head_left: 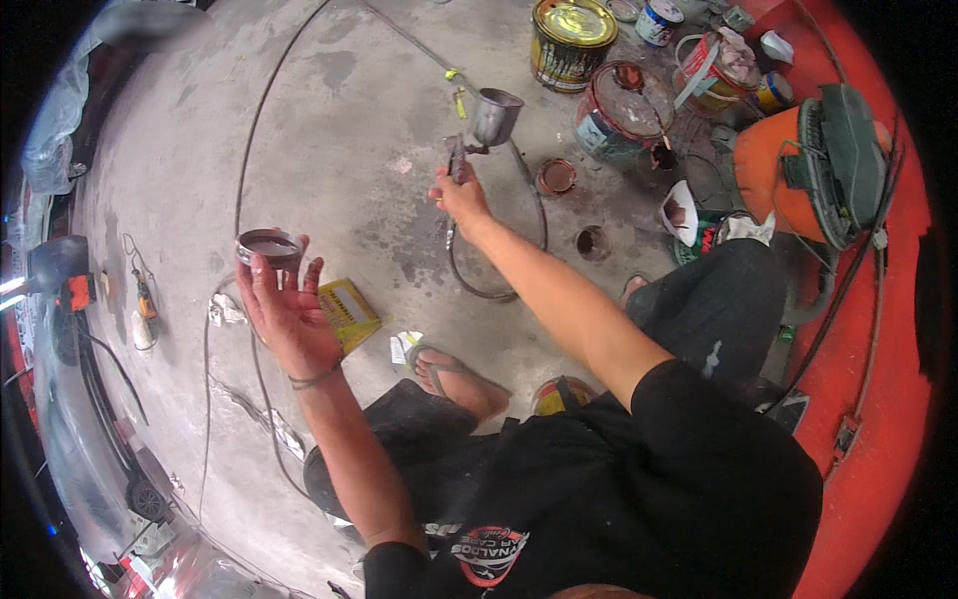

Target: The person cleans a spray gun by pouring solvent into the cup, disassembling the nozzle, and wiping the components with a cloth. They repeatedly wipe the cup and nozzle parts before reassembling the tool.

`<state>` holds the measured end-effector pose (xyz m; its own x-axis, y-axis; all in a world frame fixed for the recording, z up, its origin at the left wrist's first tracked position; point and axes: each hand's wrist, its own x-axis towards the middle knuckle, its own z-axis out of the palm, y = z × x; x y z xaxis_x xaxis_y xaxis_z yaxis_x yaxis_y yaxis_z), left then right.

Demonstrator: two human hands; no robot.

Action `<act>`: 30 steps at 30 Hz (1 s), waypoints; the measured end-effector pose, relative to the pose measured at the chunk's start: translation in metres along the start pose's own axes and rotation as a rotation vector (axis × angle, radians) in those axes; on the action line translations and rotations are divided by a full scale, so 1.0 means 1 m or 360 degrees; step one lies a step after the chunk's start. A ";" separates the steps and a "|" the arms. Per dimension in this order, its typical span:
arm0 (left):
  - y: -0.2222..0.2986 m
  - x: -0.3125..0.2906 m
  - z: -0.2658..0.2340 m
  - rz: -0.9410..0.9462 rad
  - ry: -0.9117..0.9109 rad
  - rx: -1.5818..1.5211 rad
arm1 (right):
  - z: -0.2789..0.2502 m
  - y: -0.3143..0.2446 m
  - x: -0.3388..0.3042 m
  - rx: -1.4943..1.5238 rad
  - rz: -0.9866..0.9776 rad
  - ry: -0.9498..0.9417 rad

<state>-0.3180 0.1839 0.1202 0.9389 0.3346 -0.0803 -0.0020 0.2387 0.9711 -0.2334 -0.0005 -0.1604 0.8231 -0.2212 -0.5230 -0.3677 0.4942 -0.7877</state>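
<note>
The left hand [291, 314], fingers partly curled, supports a small round container [283, 260] above the concrete floor [349, 160]; the right hand [462, 200], closed, grips a metal-cupped spray gun [492, 122] farther forward.

The clearest print is on the person's black T-shirt [639, 479], nearest in the scene: a red, white and black emblem [489, 555] with pale lettering across it. Just left of the emblem, more white lettering [442, 529] shows in part on the dark cloth. Farther off, near the middle-left, a yellow rectangular container [346, 311] carries lines of dark lettering. On the far right, a large paint-smeared bucket [624, 110] has a pale blue and white label [596, 135], and a small can [659, 22] has a blue-and-white one; both are too small to read.
</note>
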 end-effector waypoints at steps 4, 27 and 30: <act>-0.001 -0.002 0.009 0.0043 -0.0056 0.0133 | -0.026 0.030 0.048 0.0110 0.0226 0.0241; -0.013 -0.006 0.008 -0.0142 -0.0044 0.0114 | -0.033 -0.010 0.103 -0.0902 -0.0146 0.0843; -0.015 -0.008 0.003 -0.0155 0.0050 0.0138 | -0.010 -0.046 0.100 -0.0485 -0.0268 0.1028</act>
<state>-0.3242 0.1753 0.1064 0.9221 0.3421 -0.1809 0.1199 0.1920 0.9740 -0.1387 -0.0542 -0.1798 0.4944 -0.7715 -0.4004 -0.4403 0.1749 -0.8806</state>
